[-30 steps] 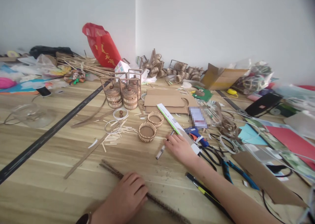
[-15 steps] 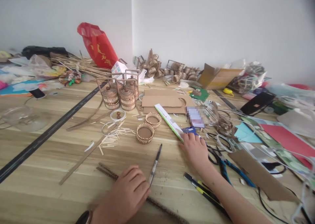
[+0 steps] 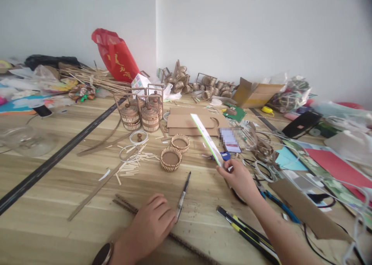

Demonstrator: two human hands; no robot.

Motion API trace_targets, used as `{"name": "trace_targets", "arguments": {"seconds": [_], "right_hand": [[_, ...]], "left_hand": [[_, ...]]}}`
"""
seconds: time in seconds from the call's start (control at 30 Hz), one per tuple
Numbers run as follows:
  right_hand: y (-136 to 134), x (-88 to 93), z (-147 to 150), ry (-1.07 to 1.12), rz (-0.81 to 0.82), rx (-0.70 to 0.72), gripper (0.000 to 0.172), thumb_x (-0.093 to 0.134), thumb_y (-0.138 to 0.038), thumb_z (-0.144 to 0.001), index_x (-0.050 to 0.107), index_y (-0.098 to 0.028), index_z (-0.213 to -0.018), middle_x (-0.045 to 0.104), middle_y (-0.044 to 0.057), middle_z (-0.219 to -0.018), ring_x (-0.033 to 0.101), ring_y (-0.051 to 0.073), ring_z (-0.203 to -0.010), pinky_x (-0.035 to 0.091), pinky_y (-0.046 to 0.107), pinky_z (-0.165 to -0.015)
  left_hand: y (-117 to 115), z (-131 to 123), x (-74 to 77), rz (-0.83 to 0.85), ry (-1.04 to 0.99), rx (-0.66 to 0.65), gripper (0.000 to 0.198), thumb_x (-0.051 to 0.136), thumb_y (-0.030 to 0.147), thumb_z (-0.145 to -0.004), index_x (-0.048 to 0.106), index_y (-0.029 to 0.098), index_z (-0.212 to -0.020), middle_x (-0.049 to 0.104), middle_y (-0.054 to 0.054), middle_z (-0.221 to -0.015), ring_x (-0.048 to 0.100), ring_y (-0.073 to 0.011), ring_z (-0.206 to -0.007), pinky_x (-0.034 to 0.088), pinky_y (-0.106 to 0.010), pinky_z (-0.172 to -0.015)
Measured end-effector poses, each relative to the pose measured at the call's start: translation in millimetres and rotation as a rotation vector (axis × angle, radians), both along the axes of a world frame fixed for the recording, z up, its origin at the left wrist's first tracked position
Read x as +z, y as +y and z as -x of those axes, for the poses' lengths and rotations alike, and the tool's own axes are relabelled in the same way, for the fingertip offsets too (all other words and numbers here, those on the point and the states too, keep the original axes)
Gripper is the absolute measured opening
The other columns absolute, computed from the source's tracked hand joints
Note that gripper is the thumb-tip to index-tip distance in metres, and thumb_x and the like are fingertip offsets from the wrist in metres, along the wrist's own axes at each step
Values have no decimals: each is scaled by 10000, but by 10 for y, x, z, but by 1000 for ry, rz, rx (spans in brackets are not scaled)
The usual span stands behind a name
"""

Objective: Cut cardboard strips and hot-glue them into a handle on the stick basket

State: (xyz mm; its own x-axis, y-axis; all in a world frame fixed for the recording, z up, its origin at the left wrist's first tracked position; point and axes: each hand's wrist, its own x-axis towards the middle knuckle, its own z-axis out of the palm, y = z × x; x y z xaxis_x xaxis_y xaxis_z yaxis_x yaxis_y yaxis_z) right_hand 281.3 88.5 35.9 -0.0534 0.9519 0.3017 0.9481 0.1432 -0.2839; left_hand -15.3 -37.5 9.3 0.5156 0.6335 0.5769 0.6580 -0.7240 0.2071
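Observation:
My left hand (image 3: pixel 155 222) rests on the wooden table with fingers bent together over a dark brown strip (image 3: pixel 193 247), which runs out on both sides of it. A pen (image 3: pixel 183 195) lies right beside its fingertips. My right hand (image 3: pixel 240 175) has finger and thumb closed on the near end of a ruler-like white strip (image 3: pixel 207 139) with a green edge. A dark loop (image 3: pixel 238 196) shows just below this hand. Two small round slatted baskets (image 3: pixel 171 159) stand left of the strip, and a blue object (image 3: pixel 225 155) lies by its near end.
Utility knives (image 3: pixel 247 232) and blue-handled pliers (image 3: pixel 281 205) lie near my right forearm. Small light sticks (image 3: pixel 133 164) are scattered on the left. Lidded baskets with frames (image 3: pixel 150 119) and cardboard sheets (image 3: pixel 180 117) sit farther back. A phone (image 3: pixel 231 140) lies right of the white strip.
My right hand has turned and moved slightly right and toward me. The white strip has shifted right and appears tilted. My left hand stays in nearly the same place.

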Motion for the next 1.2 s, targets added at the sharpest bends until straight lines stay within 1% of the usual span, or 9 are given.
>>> {"name": "trace_targets", "arguments": {"seconds": [0.1, 0.2, 0.4, 0.6, 0.73, 0.87, 0.97, 1.1, 1.2], "right_hand": [[238, 56, 66, 16, -36, -32, 309, 557, -508, -833, 470, -248, -690, 600, 41, -743, 597, 220, -731, 443, 317, -654], [496, 119, 263, -2, -51, -19, 306, 548, -492, -874, 574, -189, -912, 614, 141, -1025, 619, 252, -847, 468, 360, -708], [692, 120, 940, -141, 98, 344, 260, 566, -222, -918, 614, -217, -1173, 572, 96, -1317, 630, 193, -1053, 495, 302, -864], [764, 86, 1251, -285, 254, 402, 290, 590, -353, -953, 617, -167, -1174, 653, 73, -1150, 652, 191, -953, 559, 400, -823], [583, 272, 1117, -313, 227, 346, 206, 488, -281, -990, 643, -171, -1070, 680, 97, -1102, 667, 208, -925, 510, 329, -764], [147, 389, 775, -322, 193, 319, 194, 462, -282, -986, 627, -196, -1045, 683, 99, -1098, 680, 224, -883, 440, 288, -672], [-195, 284, 489, -347, 131, 365, 184, 467, -290, -976, 628, -207, -946, 696, 76, -959, 677, 212, -788, 401, 279, -616], [-483, 19, 279, -390, -31, 456, 217, 436, -282, -979, 625, -224, -889, 679, 48, -828, 654, 184, -664, 366, 283, -570], [-553, -110, 265, -429, -53, 418, 222, 451, -289, -979, 621, -225, -853, 678, 37, -800, 646, 175, -631, 349, 290, -562]], "left_hand": [[-3, -3, -14, -6, 22, 9, 294, 386, 163, -1015, 601, 184, -815, 626, -10, -724, 548, -173, -740, 486, -364, -849], [-14, -9, -6, 0, 59, 20, 285, 400, 163, -1006, 592, 186, -797, 612, -7, -710, 537, -179, -736, 473, -375, -856], [1, -222, 68, 334, 235, 173, 69, 598, 259, -934, 624, 195, -938, 660, -37, -878, 593, -225, -846, 485, -346, -724], [201, -547, 61, 476, 470, 266, 160, 547, 87, -898, 624, 157, -1020, 658, -108, -939, 661, -249, -823, 527, -324, -632], [201, -421, 76, 404, 476, 238, 259, 440, -2, -885, 629, 169, -931, 665, -64, -869, 659, -193, -732, 505, -263, -595], [58, -104, 175, 299, 453, 215, 260, 428, 14, -897, 623, 184, -874, 655, -37, -816, 624, -190, -715, 488, -275, -617], [66, 90, 274, 305, 467, 204, 191, 488, 48, -898, 615, 178, -842, 647, -45, -813, 607, -229, -796, 493, -321, -675], [357, 166, 386, 297, 417, 329, 33, 616, 135, -884, 618, 157, -908, 642, -72, -944, 573, -262, -914, 503, -391, -764], [670, 124, 417, 197, 343, 372, 355, 698, 169, -847, 579, 140, -1180, 621, -108, -1188, 471, -323, -1190, 455, -467, -945]]}}
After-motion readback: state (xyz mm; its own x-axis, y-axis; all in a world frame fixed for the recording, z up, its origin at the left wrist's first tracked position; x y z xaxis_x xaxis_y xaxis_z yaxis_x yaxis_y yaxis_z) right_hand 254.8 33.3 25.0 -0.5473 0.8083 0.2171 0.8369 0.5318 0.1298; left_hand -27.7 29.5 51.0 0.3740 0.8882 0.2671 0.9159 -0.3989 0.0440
